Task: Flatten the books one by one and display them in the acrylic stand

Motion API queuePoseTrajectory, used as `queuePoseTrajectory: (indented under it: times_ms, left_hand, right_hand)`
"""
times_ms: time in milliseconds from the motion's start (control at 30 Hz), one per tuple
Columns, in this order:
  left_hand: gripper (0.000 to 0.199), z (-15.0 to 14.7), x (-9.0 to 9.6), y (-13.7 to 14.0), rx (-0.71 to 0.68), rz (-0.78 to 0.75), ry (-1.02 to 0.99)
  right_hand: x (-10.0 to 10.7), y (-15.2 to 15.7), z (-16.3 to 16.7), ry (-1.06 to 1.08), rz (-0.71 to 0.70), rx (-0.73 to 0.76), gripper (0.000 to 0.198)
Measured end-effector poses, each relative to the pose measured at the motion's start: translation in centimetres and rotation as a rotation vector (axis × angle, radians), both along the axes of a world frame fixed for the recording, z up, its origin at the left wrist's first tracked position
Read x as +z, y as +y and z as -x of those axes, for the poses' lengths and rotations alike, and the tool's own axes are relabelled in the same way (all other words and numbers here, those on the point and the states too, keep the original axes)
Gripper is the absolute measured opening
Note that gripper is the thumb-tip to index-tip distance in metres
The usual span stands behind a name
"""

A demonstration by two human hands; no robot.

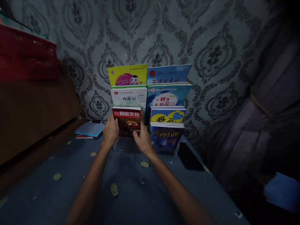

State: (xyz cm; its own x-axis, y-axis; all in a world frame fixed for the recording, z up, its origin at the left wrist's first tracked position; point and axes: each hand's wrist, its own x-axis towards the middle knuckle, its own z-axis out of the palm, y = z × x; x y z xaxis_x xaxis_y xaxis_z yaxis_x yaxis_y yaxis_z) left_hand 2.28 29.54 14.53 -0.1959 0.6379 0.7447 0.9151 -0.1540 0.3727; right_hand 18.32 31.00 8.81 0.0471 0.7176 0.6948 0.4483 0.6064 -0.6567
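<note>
Between my two hands stands a dark red book, upright at the front of the left column of books. My left hand grips its left edge, and my right hand holds its right edge with the fingers along the side. Behind it rise a white book and a yellow book. Just right of my right hand is a dark blue book, with a yellow-and-blue book, a teal book and a blue book stacked in rows behind. A clear stand partly shows beneath the books.
Left of the stand lie a few flat books or notebooks. A black flat object like a phone or tablet rests at the right edge of the blue cloth. A red bag sits high on the left; a curtain hangs right.
</note>
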Motion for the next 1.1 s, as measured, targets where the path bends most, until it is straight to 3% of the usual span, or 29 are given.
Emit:
queuePoseTrajectory:
  times_ms: [633, 1100]
  left_hand:
    - [0.027, 0.4, 0.5, 0.9, -0.033, 0.062, -0.036]
    - [0.024, 0.1, 0.5, 1.2, 0.042, 0.045, -0.015]
  right_hand:
    - [0.3, -0.3, 0.6, 0.135, 0.136, 0.072, 0.07]
    - [0.6, 0.2, -0.3, 0.082, 0.125, 0.098, 0.071]
